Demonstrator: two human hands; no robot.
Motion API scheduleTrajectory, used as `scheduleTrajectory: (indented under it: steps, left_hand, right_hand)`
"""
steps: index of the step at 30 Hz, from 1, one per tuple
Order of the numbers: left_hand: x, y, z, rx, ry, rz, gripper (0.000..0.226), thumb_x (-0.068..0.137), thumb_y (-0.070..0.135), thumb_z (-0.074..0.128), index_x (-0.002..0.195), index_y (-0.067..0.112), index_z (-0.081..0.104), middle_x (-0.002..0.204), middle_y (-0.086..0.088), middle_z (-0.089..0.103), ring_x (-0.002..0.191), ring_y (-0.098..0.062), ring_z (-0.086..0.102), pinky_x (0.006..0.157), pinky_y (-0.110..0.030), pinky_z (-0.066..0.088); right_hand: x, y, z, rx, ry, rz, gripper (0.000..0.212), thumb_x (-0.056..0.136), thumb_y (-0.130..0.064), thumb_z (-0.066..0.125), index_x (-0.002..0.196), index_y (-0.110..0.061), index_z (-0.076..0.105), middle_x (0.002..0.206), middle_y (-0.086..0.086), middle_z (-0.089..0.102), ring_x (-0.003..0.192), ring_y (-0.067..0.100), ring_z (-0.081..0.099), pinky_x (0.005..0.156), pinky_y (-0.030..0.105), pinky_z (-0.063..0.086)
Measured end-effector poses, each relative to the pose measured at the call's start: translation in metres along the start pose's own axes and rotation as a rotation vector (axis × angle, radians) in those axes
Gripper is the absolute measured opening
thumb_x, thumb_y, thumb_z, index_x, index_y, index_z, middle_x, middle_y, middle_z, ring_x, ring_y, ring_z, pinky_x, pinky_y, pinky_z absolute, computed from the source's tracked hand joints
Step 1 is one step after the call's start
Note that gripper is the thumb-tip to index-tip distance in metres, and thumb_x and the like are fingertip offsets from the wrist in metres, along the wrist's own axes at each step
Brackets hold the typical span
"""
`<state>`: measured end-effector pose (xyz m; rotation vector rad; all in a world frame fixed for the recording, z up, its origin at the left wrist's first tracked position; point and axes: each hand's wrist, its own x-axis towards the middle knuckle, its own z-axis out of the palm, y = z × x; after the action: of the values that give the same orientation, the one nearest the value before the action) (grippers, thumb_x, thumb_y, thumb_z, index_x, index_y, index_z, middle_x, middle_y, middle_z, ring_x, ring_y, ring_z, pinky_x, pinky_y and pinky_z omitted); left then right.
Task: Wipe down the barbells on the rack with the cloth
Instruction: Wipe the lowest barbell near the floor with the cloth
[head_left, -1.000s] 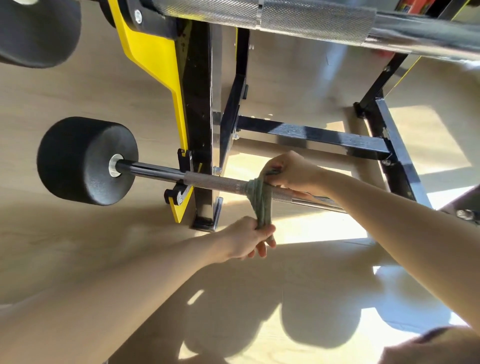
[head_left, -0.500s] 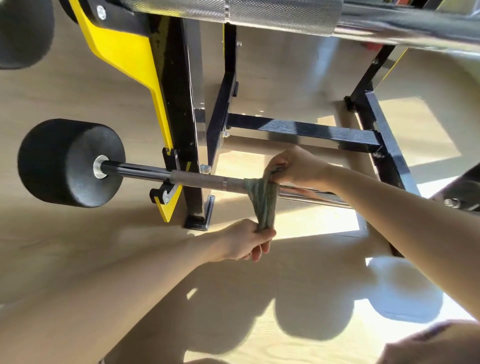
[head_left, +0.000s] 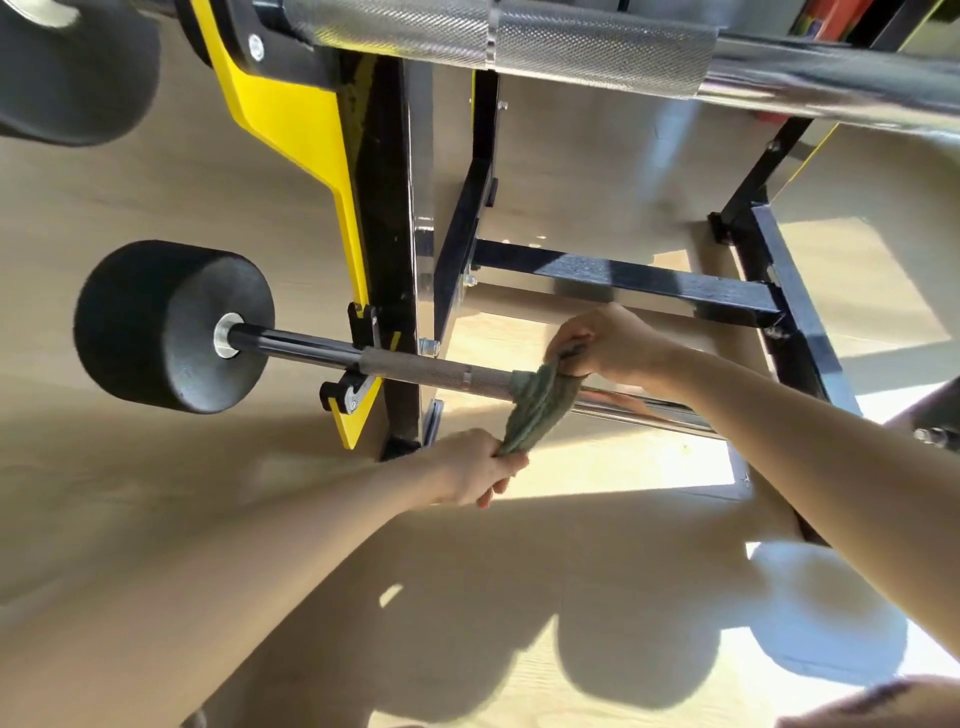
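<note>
The one head-worn, wide-angle camera faces forward and steeply down, near the left hand and right hand gripping the cloth. The lower barbell crosses mid-frame through that grip. Beyond the grip, the upper barbell runs closest to the lens.

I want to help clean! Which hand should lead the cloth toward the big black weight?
Probably the left hand: it grips the lower end of the cloth, nearer the black weight. The right hand holds the upper end beyond the barbell, farther away.
</note>
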<state>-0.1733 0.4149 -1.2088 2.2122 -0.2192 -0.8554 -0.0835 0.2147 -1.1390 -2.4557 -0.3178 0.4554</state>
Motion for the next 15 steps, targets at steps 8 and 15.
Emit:
scheduleTrajectory:
  steps: [8, 15]
  left_hand:
    - [-0.013, -0.011, -0.002, -0.065, 0.349, -0.065, 0.048, 0.105, 0.048, 0.04, 0.071, 0.019, 0.058, 0.054, 0.005, 0.061, 0.049, -0.011, 0.058, 0.057, -0.027, 0.042]
    - [-0.027, -0.027, -0.009, -0.154, 0.349, -0.166, 0.037, 0.102, 0.049, 0.044, 0.081, 0.022, 0.057, 0.063, 0.004, 0.064, 0.06, -0.017, 0.063, 0.075, -0.039, 0.059]
  right_hand:
    - [0.015, -0.021, 0.035, -0.033, 0.343, -0.079, 0.015, 0.089, -0.013, 0.07, 0.103, -0.016, 0.074, 0.097, -0.007, 0.058, 0.096, 0.017, 0.056, 0.086, 0.032, 0.055]
    - [0.001, -0.045, 0.057, -0.115, 0.222, -0.285, 0.015, 0.092, -0.013, 0.064, 0.104, -0.018, 0.072, 0.094, -0.005, 0.069, 0.083, 0.005, 0.064, 0.071, 0.021, 0.057]
